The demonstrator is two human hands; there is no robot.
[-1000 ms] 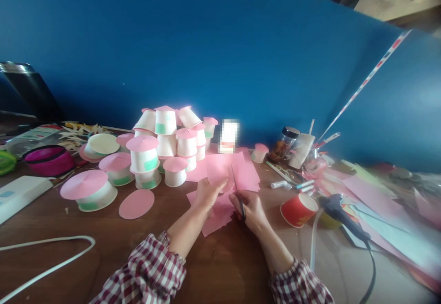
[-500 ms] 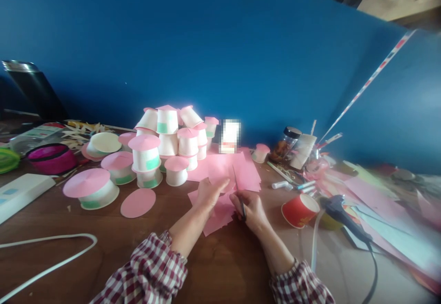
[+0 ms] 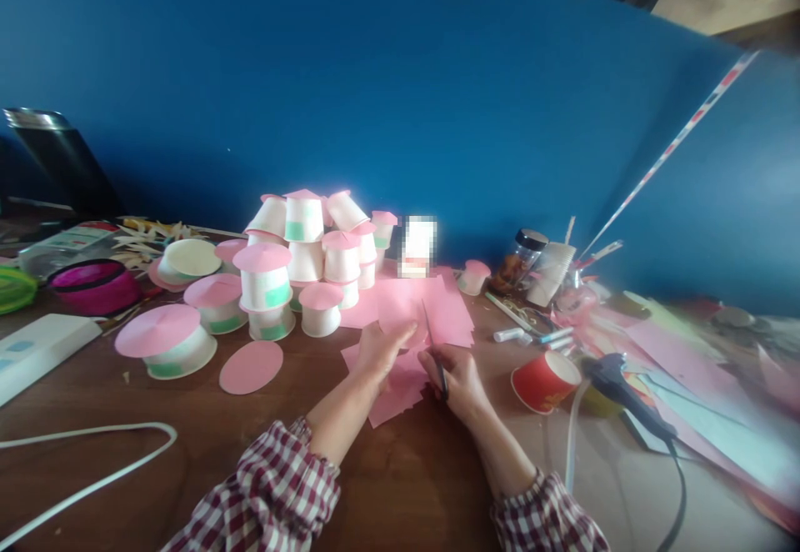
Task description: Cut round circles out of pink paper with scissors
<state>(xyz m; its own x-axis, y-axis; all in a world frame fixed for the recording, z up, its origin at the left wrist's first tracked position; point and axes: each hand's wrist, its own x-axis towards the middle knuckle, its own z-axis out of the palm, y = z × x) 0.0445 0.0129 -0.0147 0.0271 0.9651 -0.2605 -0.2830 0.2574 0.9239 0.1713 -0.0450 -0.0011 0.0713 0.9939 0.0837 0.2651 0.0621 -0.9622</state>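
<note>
My left hand [image 3: 380, 353] is closed on a sheet of pink paper [image 3: 400, 300], its thumb lying on top and most of its fingers hidden underneath. Dark-handled scissors [image 3: 440, 368] are in my right hand [image 3: 461, 383], their blades pointing away from me at the sheet. I cannot tell how far apart the blades are. Loose pink scraps [image 3: 395, 402] lie on the table below my hands. To the left, white paper cups with pink cone tops [image 3: 266, 273] stand in stacks, and a pink paper disc [image 3: 251, 368] lies flat in front of them.
On the right are a red paper cup [image 3: 542, 383] on its side, a glue gun [image 3: 631, 393] with its cord, markers [image 3: 555, 340] and a dark-lidded jar [image 3: 522, 262]. A white cable [image 3: 118, 428], a white box [image 3: 43, 352] and a magenta pouch [image 3: 93, 287] are at the left.
</note>
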